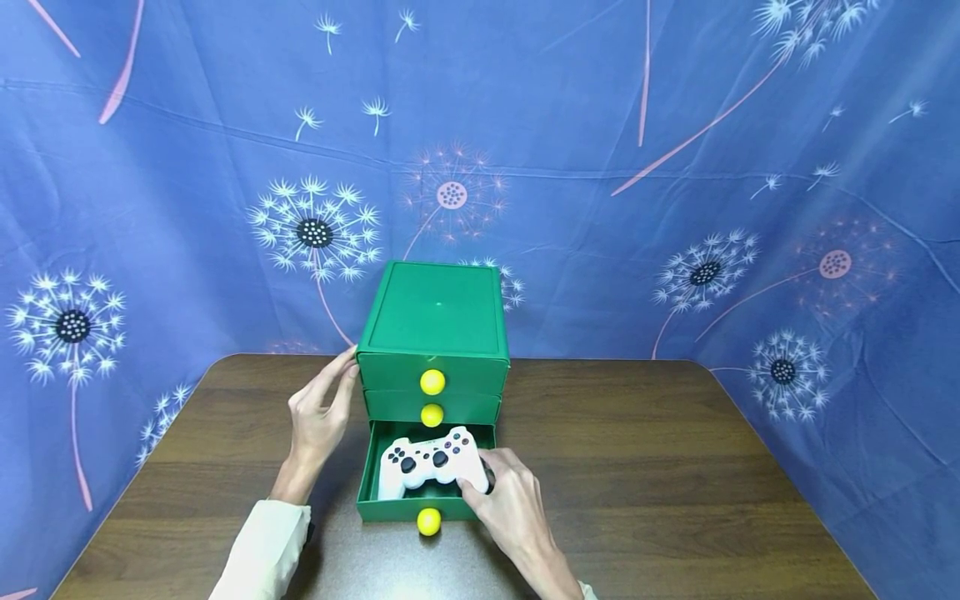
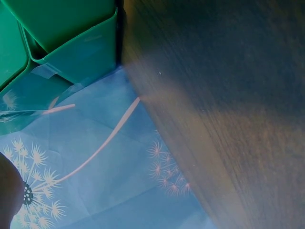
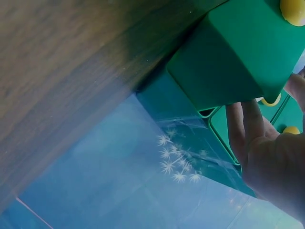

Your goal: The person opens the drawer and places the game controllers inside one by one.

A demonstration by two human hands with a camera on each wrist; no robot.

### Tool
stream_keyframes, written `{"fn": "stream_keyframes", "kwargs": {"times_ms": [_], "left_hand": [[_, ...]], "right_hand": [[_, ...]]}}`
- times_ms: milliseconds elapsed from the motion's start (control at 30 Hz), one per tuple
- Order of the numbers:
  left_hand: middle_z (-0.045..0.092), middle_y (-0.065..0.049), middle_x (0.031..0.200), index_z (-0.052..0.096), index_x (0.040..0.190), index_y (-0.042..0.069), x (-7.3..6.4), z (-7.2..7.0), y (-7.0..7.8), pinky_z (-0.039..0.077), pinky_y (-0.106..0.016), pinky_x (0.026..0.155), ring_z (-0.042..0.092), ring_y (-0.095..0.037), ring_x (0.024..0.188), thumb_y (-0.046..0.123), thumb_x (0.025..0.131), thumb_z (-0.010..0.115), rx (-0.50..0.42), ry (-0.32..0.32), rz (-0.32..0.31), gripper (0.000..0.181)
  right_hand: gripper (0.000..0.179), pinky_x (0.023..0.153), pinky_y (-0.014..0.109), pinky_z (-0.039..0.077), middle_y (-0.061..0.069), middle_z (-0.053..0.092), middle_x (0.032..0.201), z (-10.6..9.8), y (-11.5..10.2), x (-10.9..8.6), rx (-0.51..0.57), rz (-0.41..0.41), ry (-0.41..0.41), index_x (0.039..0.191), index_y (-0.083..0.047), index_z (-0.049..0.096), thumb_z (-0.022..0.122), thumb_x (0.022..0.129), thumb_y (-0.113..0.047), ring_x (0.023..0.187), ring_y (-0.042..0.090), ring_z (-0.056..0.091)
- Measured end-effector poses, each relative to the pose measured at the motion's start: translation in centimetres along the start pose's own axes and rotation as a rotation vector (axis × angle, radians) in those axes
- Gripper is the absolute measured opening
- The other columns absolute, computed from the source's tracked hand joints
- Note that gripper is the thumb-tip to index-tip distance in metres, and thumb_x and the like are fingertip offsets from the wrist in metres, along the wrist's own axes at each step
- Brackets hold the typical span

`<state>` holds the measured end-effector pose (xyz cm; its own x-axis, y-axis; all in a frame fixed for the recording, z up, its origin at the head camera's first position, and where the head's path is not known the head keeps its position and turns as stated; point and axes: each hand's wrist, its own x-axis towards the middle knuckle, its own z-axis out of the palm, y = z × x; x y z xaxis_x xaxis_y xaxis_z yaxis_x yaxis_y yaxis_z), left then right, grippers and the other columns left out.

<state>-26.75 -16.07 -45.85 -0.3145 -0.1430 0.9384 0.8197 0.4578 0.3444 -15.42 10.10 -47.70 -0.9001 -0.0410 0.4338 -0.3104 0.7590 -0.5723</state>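
A small green cabinet (image 1: 438,312) with yellow round knobs has its bottom drawer (image 1: 390,511) pulled out. Inside that drawer lies a white game controller (image 1: 423,462), its sticks and buttons facing up. My right hand (image 1: 513,504) pinches the controller's right grip between thumb and fingers. In the right wrist view, fingers of the right hand (image 3: 276,162) reach over the drawer's side wall, and the controller is mostly hidden. My left hand (image 1: 318,417) touches the cabinet's upper left edge with extended fingertips. Only a dark bit of it (image 2: 8,191) shows in the left wrist view.
The two upper drawers (image 1: 393,404) are closed, each with a yellow knob. The cabinet stands near the back of a brown wooden table (image 1: 637,467). Behind the table hangs a blue cloth (image 1: 570,250) with a dandelion print.
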Motion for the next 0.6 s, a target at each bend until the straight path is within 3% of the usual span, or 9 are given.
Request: {"fn": "stream_keyframes", "kwargs": {"times_ms": [267, 600], "left_hand": [[0.074, -0.021, 0.113, 0.073, 0.12, -0.009, -0.09, -0.02, -0.14, 0.054, -0.018, 0.093, 0.065, 0.003, 0.109, -0.033, 0.073, 0.071, -0.002, -0.014, -0.002, 0.053], [0.074, -0.02, 0.114, 0.073, 0.121, -0.007, -0.09, -0.13, -0.25, 0.053, -0.018, 0.094, 0.066, 0.002, 0.108, -0.031, 0.074, 0.072, 0.006, -0.022, 0.005, 0.053]], "right_hand": [[0.032, 0.072, 0.034, 0.061, 0.008, 0.069, 0.103, 0.03, 0.13, -0.02, 0.041, -0.005, -0.015, 0.108, 0.001, 0.076, 0.089, 0.081, -0.012, 0.083, 0.02, 0.067], [0.028, 0.079, 0.032, 0.063, 0.009, 0.07, 0.104, -0.67, -0.1, -0.43, 0.23, -0.134, -0.002, 0.112, 0.002, 0.074, 0.084, 0.087, -0.005, 0.091, 0.023, 0.074]]}}
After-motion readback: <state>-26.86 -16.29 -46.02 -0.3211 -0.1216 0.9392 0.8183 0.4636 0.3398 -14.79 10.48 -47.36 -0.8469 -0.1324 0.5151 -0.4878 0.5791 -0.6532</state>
